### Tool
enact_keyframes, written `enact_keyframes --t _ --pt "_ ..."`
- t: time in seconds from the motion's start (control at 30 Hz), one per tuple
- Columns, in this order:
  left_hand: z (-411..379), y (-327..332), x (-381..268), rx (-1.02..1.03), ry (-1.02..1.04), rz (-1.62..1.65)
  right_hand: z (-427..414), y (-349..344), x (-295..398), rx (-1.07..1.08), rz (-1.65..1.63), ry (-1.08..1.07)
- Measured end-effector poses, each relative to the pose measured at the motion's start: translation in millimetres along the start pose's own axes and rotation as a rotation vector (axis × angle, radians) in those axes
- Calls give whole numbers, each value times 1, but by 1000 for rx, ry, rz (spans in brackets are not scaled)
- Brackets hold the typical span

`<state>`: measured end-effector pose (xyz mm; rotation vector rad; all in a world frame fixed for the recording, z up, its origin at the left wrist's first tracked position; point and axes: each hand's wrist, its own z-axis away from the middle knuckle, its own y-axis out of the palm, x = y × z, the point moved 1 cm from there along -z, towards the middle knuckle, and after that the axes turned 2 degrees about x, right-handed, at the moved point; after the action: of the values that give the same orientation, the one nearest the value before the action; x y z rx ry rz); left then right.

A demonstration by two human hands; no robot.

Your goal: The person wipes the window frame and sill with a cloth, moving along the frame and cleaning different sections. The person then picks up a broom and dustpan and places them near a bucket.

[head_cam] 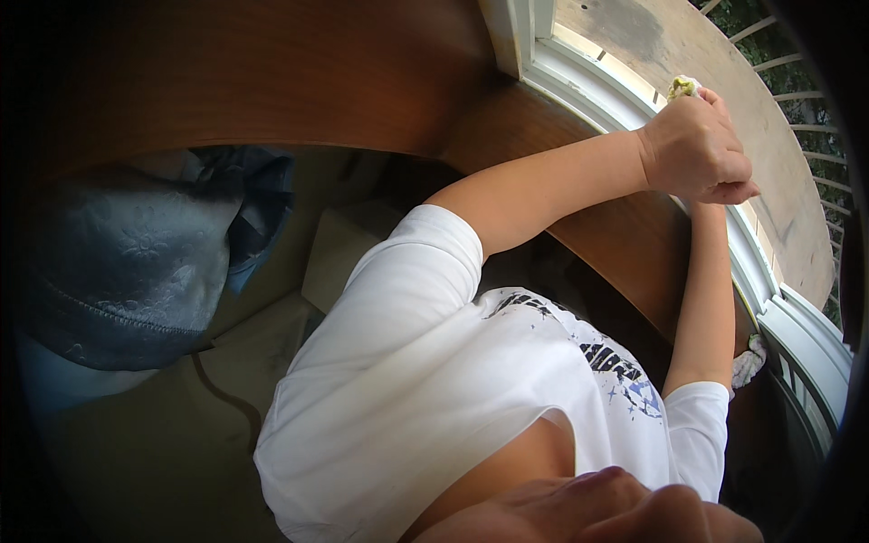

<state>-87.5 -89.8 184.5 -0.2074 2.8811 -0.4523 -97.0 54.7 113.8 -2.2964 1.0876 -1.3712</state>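
My left hand [699, 149] is a closed fist at the upper right, over the window edge. A crumpled white cloth [682, 88] with a yellow-green patch sticks out of the fist's far side. Fingers beside the cloth are partly covered, and I cannot tell which hand they belong to. My right forearm rises from the lower right and passes behind the left fist, which hides most or all of my right hand. A second whitish cloth [749, 362] lies behind my right forearm, beside the window frame.
The white window frame [584, 88] curves along a brown wooden sill [611, 248]. Outside are a stained pale ledge [801, 197], metal bars [804, 127] and foliage. A large wooden surface [271, 75] spans the upper left. Below it are a grey-blue embossed fabric cover [136, 271] and a pale box-like object [339, 251].
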Motion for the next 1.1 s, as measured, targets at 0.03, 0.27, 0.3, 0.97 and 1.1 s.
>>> enact_keyframes --t 0.03,0.27,0.3,0.97,1.1 --pt "-6 -1 -13 -62 38 57 -1 3 7 -27 -10 78" --pt "49 -48 -72 46 -234 398 7 -12 10 -157 -120 -101" --pt "64 -59 -76 45 -306 399 11 -15 20 -150 -225 -66" --pt "195 -140 -138 47 -898 -196 95 19 102 539 32 -349" --pt "170 -134 -121 0 -802 -157 66 -4 96 832 -373 -27"
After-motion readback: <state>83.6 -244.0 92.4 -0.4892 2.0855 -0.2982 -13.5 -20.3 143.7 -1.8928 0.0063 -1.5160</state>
